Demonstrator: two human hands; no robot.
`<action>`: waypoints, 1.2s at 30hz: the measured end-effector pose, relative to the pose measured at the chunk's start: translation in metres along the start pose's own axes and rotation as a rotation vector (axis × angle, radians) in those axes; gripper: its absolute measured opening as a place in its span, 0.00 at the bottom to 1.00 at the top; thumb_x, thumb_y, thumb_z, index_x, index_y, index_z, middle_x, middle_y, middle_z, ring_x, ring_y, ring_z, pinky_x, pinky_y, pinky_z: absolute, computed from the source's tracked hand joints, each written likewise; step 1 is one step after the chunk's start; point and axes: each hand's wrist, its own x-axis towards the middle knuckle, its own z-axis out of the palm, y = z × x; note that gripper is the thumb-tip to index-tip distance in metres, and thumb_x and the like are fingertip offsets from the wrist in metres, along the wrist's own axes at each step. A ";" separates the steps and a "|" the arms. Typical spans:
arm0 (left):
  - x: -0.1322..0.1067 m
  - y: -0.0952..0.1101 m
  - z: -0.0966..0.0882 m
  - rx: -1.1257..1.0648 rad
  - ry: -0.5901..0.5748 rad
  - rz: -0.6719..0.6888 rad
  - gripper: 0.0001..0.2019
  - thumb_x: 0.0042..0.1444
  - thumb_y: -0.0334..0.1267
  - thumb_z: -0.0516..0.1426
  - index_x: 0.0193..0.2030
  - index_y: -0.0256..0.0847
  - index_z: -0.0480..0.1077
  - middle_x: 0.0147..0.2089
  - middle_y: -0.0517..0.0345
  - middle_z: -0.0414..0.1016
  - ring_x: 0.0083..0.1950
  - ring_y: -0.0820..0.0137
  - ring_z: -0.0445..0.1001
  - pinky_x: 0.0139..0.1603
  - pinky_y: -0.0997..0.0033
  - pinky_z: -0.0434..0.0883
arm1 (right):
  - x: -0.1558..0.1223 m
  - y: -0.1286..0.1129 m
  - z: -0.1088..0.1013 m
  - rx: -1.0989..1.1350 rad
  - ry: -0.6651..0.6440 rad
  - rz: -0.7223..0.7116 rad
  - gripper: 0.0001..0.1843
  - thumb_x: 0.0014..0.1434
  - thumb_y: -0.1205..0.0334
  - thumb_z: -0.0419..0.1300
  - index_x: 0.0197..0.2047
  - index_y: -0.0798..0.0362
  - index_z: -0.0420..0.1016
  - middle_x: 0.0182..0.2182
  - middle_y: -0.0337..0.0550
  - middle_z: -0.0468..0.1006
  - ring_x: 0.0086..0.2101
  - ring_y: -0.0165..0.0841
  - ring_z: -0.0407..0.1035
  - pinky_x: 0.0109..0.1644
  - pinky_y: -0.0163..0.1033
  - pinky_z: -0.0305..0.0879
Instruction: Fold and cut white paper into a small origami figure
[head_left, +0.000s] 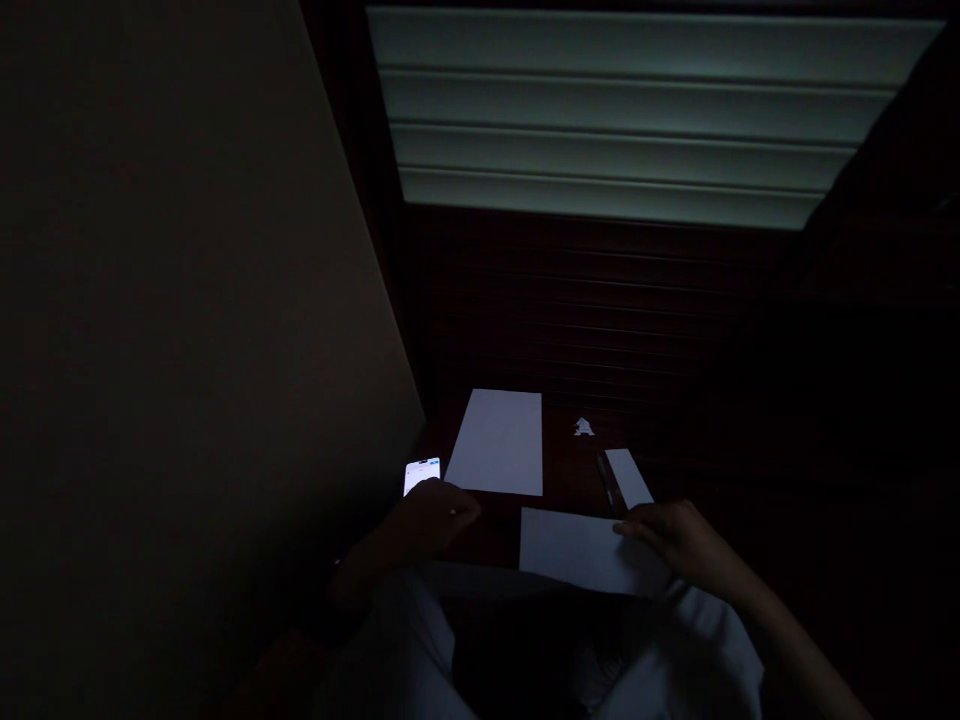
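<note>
In the dim head view, my right hand (671,535) pinches the upper right edge of a white sheet of paper (577,550) close to my lap. My left hand (431,515) is curled closed in front of a lit smartphone (421,472), covering its lower part. Whether anything sits between those fingers is too dark to make out. A larger blank white sheet (499,440) lies flat beyond both hands. Just past my right hand are a narrow white paper strip (628,476) and a dark pen (605,482) beside it.
A small folded or torn white paper piece (583,427) lies toward the back of the dark reddish table (559,470). A plain wall (225,330) rises at the left. Behind the table stands a slatted panel (615,120). My knees (416,640) are below the table's near edge.
</note>
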 end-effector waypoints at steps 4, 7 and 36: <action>0.013 0.024 0.018 -0.046 0.163 -0.032 0.12 0.58 0.41 0.55 0.46 0.45 0.74 0.44 0.57 0.77 0.44 0.67 0.74 0.46 0.68 0.68 | 0.005 -0.003 0.003 0.030 0.001 0.002 0.20 0.61 0.50 0.52 0.32 0.53 0.79 0.25 0.40 0.79 0.26 0.33 0.72 0.28 0.32 0.62; 0.028 0.049 0.033 -0.062 0.262 0.075 0.18 0.53 0.42 0.60 0.52 0.45 0.70 0.54 0.55 0.72 0.55 0.63 0.67 0.55 0.62 0.64 | 0.011 -0.011 0.008 0.050 -0.018 -0.041 0.21 0.61 0.48 0.51 0.32 0.53 0.79 0.25 0.41 0.79 0.27 0.34 0.72 0.29 0.32 0.62; 0.052 0.062 0.048 0.116 -0.009 0.143 0.10 0.59 0.37 0.52 0.37 0.46 0.76 0.36 0.59 0.80 0.37 0.66 0.76 0.38 0.71 0.65 | 0.021 -0.037 0.023 -0.125 -0.064 -0.250 0.15 0.62 0.64 0.49 0.27 0.52 0.72 0.24 0.39 0.76 0.25 0.30 0.69 0.29 0.31 0.57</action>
